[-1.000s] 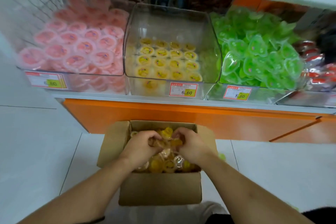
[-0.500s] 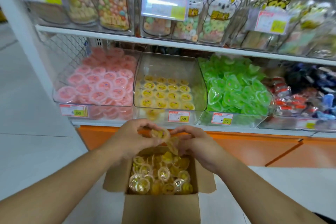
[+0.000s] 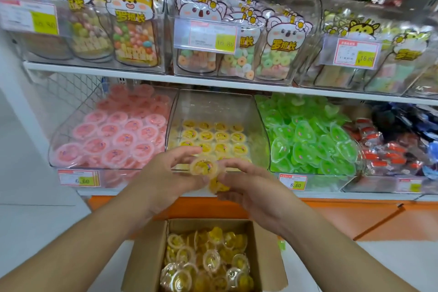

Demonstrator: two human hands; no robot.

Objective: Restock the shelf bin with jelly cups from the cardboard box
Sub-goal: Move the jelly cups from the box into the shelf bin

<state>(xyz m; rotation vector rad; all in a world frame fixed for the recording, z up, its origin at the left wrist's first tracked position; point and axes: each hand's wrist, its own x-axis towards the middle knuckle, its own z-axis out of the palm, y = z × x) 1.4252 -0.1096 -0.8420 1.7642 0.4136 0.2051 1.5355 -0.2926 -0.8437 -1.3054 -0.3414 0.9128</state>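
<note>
Both hands clasped together around a small cluster of yellow round plastic jelly cups (image 3: 204, 166), left hand (image 3: 166, 179) cupping from the left with fingers curled toward the uppermost cup, right hand (image 3: 251, 187) closing in from the right with fingertips pinching the lower cup. Cluster held in the air, above the open brown cardboard box (image 3: 144, 258) and in front of the clear plastic shelf bin (image 3: 218, 111).

Nearest: cardboard box on the pale floor, flaps open, filled with a loose heap of more yellow jelly cups in clear wrapping (image 3: 208, 261), some upright, some tilted on edge.

Beyond the hands: orange base panel (image 3: 331, 216) under the lowest white shelf. On that shelf, middle clear bin only partly filled, neat rows of yellow-lidded cups (image 3: 213, 135) lying low on its floor, upper part bare. Just left, a clear bin piled with pink round jelly cups (image 3: 123, 133), with a red-and-yellow price label (image 3: 79, 179) on its front. Just right, a clear bin heaped with green heart-shaped jelly cups (image 3: 308, 135), with a price label reading 8.60 (image 3: 293, 182). Farther right, red-and-white wrapped sweets (image 3: 384, 149), blurred.

Farthest: upper white shelf (image 3: 213, 83) carrying clear bins of candy bags with cartoon animal headers (image 3: 237, 38), coloured ring sweets visible inside, price cards clipped to the fronts.
</note>
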